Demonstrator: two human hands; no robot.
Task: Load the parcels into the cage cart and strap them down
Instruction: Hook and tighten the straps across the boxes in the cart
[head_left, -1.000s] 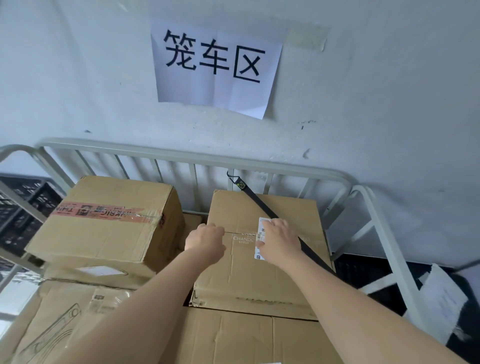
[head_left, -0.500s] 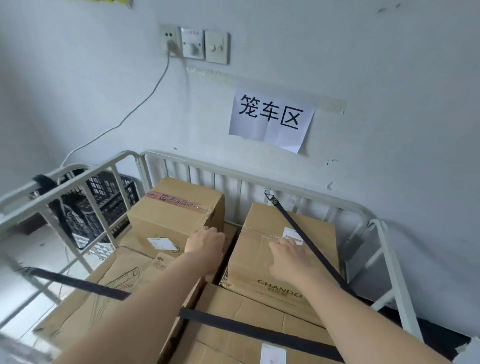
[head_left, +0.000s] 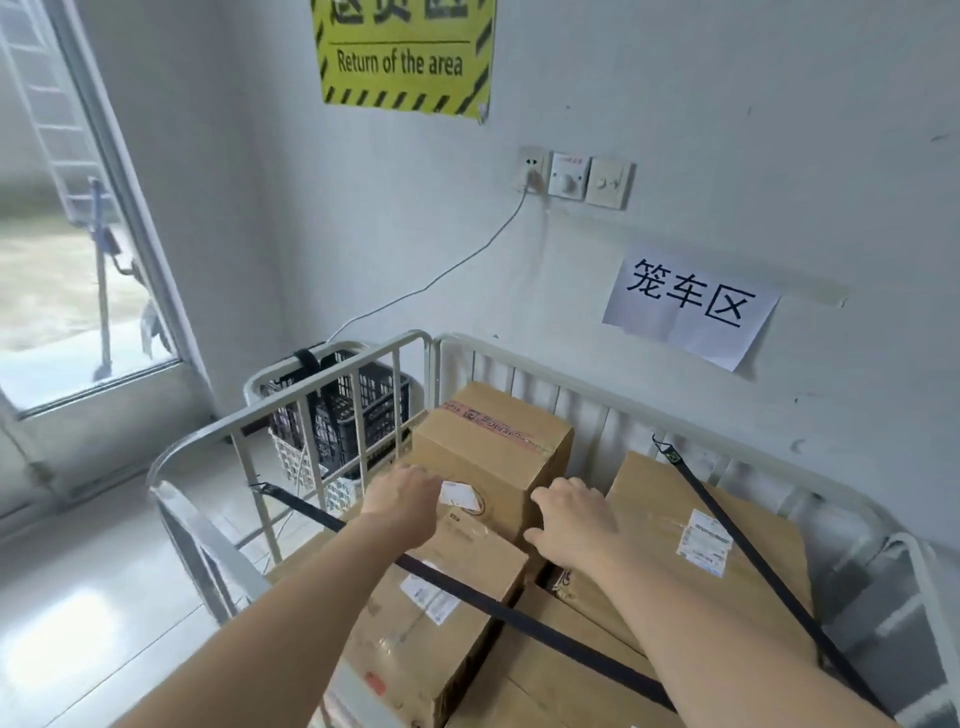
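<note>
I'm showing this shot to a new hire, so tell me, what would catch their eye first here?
Probably the two bare hands, the left hand and right hand, stretched over the cardboard boxes packed in the white cage cart at bottom centre. Black straps cross the boxes diagonally, one hooked on the back rail. High on the wall, the yellow striped sign reading "Return of the area" also stands out.

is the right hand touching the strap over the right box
Apart. Head view: right hand at the box's left edge, bare cardboard and a label between it and the strap.
</note>
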